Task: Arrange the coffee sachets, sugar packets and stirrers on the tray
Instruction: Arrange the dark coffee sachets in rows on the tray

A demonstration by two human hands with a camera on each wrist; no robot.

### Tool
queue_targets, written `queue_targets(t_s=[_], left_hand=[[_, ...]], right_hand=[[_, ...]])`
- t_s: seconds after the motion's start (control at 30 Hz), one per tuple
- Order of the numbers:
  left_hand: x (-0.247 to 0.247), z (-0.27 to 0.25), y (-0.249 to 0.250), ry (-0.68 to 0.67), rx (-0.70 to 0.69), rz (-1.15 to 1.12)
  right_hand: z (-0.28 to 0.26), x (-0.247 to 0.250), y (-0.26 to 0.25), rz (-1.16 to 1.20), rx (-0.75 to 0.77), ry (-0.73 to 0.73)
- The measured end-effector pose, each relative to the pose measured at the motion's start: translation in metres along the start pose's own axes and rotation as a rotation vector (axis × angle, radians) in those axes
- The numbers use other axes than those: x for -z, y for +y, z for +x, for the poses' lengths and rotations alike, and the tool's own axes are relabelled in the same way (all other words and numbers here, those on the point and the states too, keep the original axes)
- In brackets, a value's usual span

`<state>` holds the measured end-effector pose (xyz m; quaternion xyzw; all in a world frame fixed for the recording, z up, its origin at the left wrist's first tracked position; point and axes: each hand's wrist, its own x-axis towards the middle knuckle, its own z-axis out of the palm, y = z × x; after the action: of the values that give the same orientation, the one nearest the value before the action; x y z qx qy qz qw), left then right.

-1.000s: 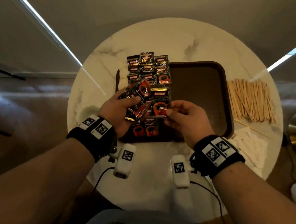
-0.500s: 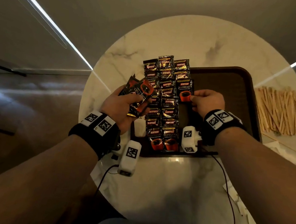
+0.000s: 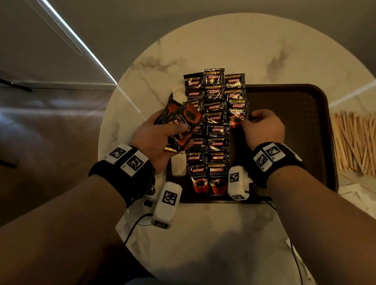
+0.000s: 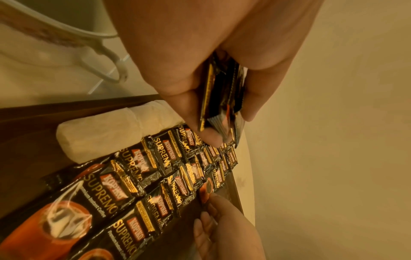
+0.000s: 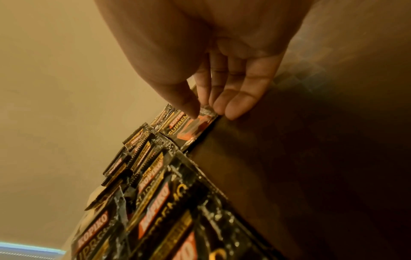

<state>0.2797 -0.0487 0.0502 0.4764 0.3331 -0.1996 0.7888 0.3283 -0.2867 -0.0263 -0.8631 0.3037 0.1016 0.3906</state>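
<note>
Black-and-orange coffee sachets [image 3: 215, 132] lie in overlapping rows on the left part of the brown tray [image 3: 309, 117]. My left hand [image 3: 158, 137] grips a bunch of loose sachets [image 3: 180, 124] above the tray's left edge; the left wrist view shows the bunch of sachets [image 4: 222, 105] edge-on between thumb and fingers. My right hand [image 3: 263, 124] pinches the lower edge of one sachet [image 3: 236, 115] at the far end of the right row, and that sachet [image 5: 193, 128] lies on the tray. Wooden stirrers [image 3: 363, 145] lie on the table to the tray's right.
The round marble table [image 3: 191, 241] holds everything. White packets [image 4: 106, 133] lie along the tray's left side beside the sachet rows. More white paper packets [image 3: 365, 195] lie near the stirrers. The tray's right half [image 5: 289, 158] is bare. Cables run over the table's near edge.
My right hand took one sachet from the left hand's bunch and carried it away from me to the far end of the right row. The left hand kept its bunch.
</note>
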Motion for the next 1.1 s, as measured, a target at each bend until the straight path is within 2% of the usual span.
queue_targets(t_s=[0.3,0.83,1.1], left_hand=[[-0.004,0.000,-0.003,-0.020,0.022,-0.029],[-0.004,0.006,-0.007,-0.013,0.020,-0.029],[-0.008,0.010,-0.009,-0.007,0.010,0.003]], right_hand=[[0.001,0.003,0.001,-0.045,0.126,-0.048],[0.003,0.003,0.001,-0.085,0.128,-0.066],[-0.001,0.010,-0.004,-0.033,0.120,-0.054]])
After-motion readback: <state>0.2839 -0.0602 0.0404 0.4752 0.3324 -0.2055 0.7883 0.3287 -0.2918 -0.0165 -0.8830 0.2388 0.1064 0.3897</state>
